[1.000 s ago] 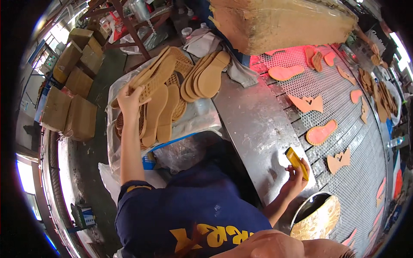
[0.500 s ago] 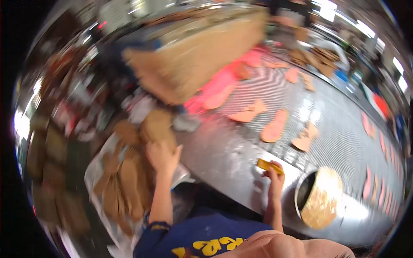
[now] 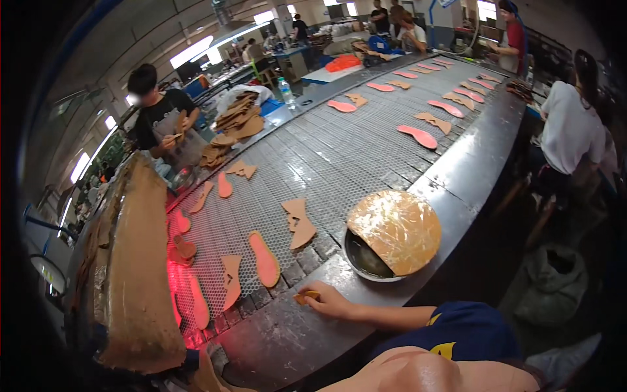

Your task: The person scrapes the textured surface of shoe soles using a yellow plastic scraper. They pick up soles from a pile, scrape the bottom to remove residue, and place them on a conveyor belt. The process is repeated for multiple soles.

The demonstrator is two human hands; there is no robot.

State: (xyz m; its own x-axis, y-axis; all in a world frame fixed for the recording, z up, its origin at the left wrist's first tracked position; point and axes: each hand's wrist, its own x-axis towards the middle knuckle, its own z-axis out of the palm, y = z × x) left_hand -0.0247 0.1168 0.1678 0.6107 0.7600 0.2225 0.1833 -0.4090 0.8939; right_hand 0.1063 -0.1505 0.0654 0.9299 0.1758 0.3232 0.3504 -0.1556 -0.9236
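Right hand (image 3: 326,302) rests on the steel edge (image 3: 281,340) of the conveyor belt (image 3: 313,157), fingers curled narrow around a small yellow brush (image 3: 304,297), pinched low at the hand's 9 o'clock side. Left hand is out of view, so I cannot tell its state. A round glue bowl (image 3: 363,261) sits at 2 o'clock from the hand, near but not touching, half covered by a crusted round lid (image 3: 397,230) lying tilted across it. The nearest insoles (image 3: 264,258) lie on the mesh at 11 o'clock from the hand, beside a tan two-lobed piece (image 3: 299,222) at 12 o'clock. A red-lit opening (image 3: 186,287) glows at the belt's 9 o'clock end, under a crusted brown hood (image 3: 134,261).

Risks, as judgement:
- The brush is held only at the fingertips; a loose pinch could drop it onto the mesh, toward the red-lit end.
- The lid sits off-centre on the bowl; a reach in from the hand side could knock it off the edge or tip it into the glue.
- The forearm lies along the belt edge; a sleeve or wrist dragging over could smear glue onto steel or cloth.
- Insoles lie close together at 11 o'clock; a wet brush passing over could mark the wrong one.

A co-worker in an apron (image 3: 163,127) stands across the belt at 10 o'clock by a stack of tan soles (image 3: 238,117); another person in a white shirt (image 3: 567,127) is at 2 o'clock. More pink soles (image 3: 418,136) run up the belt toward 1 o'clock.
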